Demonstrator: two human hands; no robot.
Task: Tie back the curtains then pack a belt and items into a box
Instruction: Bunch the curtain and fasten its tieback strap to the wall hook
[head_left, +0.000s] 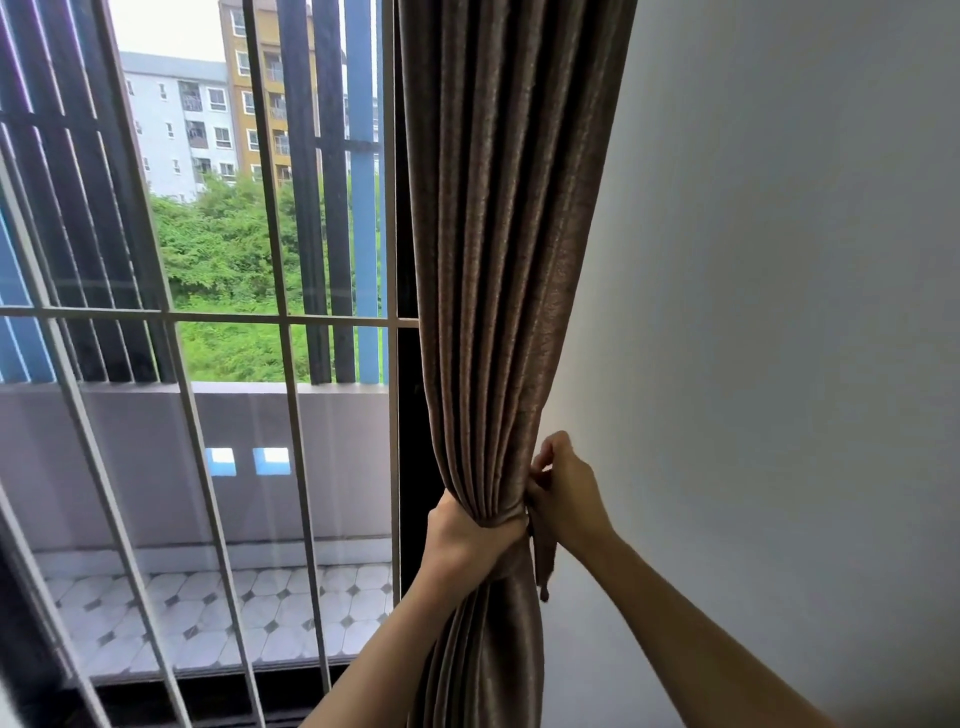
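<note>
A brown pleated curtain (498, 249) hangs gathered into a bunch between the window and the wall. My left hand (465, 535) is wrapped around the bunch from the left and squeezes it tight. On the bunch's right side my right hand (563, 491) pinches a brown tie-back strap (543, 564). One end of the strap dangles below that hand. The belt, the items and the box are not in view.
The window (218, 322) with grey metal bars fills the left half, with a tiled balcony and buildings beyond. A plain white wall (779, 312) fills the right half, close behind the curtain.
</note>
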